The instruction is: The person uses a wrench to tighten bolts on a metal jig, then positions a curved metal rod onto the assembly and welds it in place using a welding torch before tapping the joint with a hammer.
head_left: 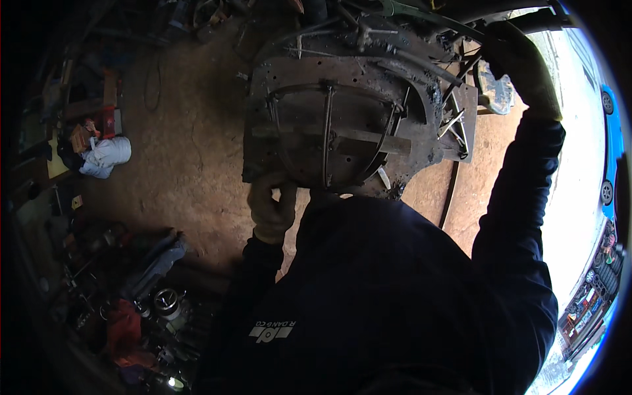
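Observation:
A dark metal work plate (pixel 296 72) with holes lies in front of me. On it rests a curved metal frame (pixel 327 131) of bent rods with a bar down its middle, and a flat metal strip (pixel 395 144) passes beneath. My left hand (pixel 271 209), gloved, is at the plate's near left edge with its fingers curled; what they hold, if anything, is hidden. My right hand (pixel 520 66), gloved too, is stretched to the far right among dark bars. Its fingers look closed around something too dark to name. A small pale piece (pixel 384 178) lies near the plate's front edge.
Thin metal rods (pixel 451 124) cluster at the plate's right side. A white bundle (pixel 108 157) is at the left, with tools and a round metal container (pixel 167 303) lower down. Brown floor (pixel 178 151) surrounds the plate. A blue vehicle (pixel 612 151) stands outside at right.

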Demonstrator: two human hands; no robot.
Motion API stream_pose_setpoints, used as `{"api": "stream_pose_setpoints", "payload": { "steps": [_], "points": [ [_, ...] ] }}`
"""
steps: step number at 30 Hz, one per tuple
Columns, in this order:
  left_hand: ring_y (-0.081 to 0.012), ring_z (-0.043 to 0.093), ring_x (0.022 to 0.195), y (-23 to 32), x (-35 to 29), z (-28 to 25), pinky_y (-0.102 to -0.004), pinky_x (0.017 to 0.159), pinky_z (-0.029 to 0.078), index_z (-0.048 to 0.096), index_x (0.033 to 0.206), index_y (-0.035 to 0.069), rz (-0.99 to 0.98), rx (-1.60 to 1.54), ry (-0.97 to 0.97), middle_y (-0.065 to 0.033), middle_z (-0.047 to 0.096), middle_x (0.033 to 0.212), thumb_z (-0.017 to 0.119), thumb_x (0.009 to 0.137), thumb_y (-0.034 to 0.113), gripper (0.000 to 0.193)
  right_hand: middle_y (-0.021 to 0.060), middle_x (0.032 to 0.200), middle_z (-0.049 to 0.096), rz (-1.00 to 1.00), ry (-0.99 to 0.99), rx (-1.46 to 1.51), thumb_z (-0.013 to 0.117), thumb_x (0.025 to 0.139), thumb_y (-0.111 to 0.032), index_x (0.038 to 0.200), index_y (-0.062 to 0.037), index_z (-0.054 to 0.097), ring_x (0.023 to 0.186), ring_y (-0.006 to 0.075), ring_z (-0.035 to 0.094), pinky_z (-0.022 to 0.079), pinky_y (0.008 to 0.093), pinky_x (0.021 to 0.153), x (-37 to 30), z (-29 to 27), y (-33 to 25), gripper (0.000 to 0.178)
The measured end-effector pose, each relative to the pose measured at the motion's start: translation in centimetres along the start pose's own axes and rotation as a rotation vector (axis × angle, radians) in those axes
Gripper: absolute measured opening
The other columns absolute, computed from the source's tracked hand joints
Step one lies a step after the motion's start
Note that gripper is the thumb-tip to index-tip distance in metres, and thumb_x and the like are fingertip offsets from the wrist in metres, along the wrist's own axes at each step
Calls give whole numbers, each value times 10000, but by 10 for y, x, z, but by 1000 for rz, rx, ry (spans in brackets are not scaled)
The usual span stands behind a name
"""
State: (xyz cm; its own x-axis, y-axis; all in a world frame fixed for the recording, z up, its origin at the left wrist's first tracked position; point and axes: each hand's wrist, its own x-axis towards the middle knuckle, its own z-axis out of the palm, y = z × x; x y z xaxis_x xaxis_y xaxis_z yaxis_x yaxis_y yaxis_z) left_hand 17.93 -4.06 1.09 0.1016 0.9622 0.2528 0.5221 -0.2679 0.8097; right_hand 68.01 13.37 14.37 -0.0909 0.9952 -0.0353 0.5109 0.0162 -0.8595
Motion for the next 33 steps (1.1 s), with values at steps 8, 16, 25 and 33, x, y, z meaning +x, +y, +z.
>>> {"api": "stream_pose_setpoints", "payload": {
  "steps": [8,16,25,33],
  "points": [
    [-420,569,1280,35,17,48,-459,1033,537,230,1539,-18,-125,1,92,-293,495,1413,765,793,687,1157,17,827,660,-45,-343,49,702,991,-377,1149,-52,682,677,85,627,508,231,577,12,49,31,362],
    [-463,527,1334,55,16,68,-502,1084,499,118,1584,-54,-380,61,52,-368,428,1479,739,758,759,1316,46,847,622,-204,-623,-79,724,957,-442,986,-36,682,777,173,609,509,313,724,56,90,52,409],
    [-474,488,1374,40,12,80,-512,1110,475,170,1564,-88,-297,58,152,-359,423,1499,848,749,614,1272,70,901,668,-118,-733,-119,751,937,-409,1039,-8,682,817,184,629,528,348,730,81,113,36,419],
    [-460,524,1345,44,17,82,-495,1071,514,175,1562,-87,-288,15,181,-350,459,1472,871,767,521,1219,194,1071,735,-289,-542,-74,803,867,-396,1175,11,707,977,289,675,529,429,901,106,144,14,519]
  ]
}}
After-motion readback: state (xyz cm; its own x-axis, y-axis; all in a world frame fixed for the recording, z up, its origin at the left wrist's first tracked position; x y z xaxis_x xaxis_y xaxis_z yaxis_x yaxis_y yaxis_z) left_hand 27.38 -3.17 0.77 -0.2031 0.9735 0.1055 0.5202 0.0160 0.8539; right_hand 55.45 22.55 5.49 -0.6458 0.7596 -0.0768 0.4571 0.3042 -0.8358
